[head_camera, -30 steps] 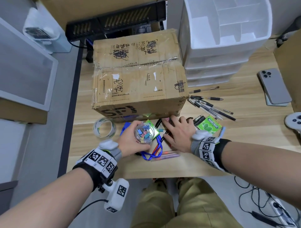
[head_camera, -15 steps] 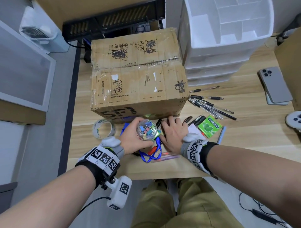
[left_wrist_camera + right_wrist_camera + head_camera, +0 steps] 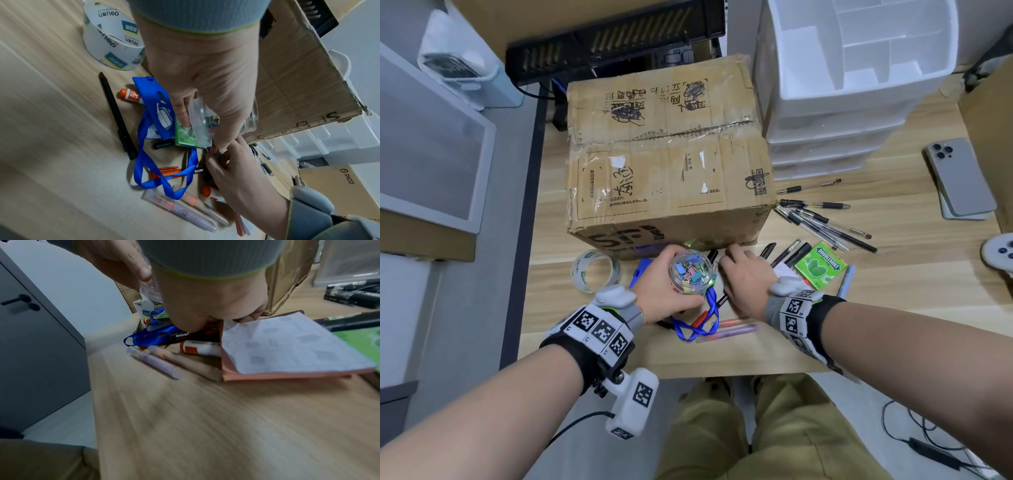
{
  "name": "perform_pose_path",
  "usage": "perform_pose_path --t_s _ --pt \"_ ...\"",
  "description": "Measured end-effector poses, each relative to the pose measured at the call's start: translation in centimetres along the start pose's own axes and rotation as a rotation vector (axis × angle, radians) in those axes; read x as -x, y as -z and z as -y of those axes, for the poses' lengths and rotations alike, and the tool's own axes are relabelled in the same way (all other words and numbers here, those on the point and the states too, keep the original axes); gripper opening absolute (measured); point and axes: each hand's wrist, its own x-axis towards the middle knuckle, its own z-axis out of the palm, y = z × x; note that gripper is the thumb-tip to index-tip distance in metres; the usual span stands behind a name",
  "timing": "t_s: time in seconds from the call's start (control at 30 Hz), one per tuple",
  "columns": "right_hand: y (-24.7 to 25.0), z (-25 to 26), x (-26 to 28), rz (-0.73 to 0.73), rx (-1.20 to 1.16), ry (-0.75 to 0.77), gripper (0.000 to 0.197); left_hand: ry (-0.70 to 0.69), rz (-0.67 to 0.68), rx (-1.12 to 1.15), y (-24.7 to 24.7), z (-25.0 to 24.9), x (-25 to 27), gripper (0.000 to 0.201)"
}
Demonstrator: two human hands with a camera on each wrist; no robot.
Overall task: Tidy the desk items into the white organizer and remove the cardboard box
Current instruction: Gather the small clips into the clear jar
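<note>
My left hand (image 3: 667, 275) grips a clear round jar (image 3: 690, 272) of coloured binder clips, held just above the desk at the cardboard box's (image 3: 667, 164) front face. My right hand (image 3: 729, 263) is right beside the jar with curled fingers. In the left wrist view its fingertips (image 3: 224, 158) pinch a small dark clip under the jar (image 3: 251, 116). The white organizer (image 3: 859, 51), with its top compartments bare, stands behind and to the right of the box. A blue lanyard (image 3: 702, 322) with a badge holder, markers and glue sticks (image 3: 201, 348) lie under both hands.
A tape roll (image 3: 594, 270) sits left of my hands. Black pens (image 3: 822, 219), a green gum pack (image 3: 820, 267) and a pink notepad (image 3: 287, 350) lie to the right. A phone (image 3: 959, 178) lies at the far right. Two highlighters (image 3: 729, 330) are near the desk's front edge.
Both hands have moved forward toward the box. The jar went with the left hand, and the right hand slid left until it met the jar.
</note>
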Motion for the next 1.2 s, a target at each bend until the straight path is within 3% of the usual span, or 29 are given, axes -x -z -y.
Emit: perform_pose_path --t_s 0.3,0.57,1.2 --pt "0.9 -1.1 -0.3 0.086 0.041 0.168 0.026 -0.001 0.025 0.006 -0.5 -0.4 -0.2 0.073" --pt "0.9 -1.2 -0.7 0.162 0.057 0.119 0.034 -0.008 0.011 0.009 -0.9 -0.6 -0.1 0.073" --pt "0.8 -1.3 -0.6 0.128 0.061 0.187 0.027 -0.014 -0.009 0.018 -0.6 -0.4 0.7 0.071"
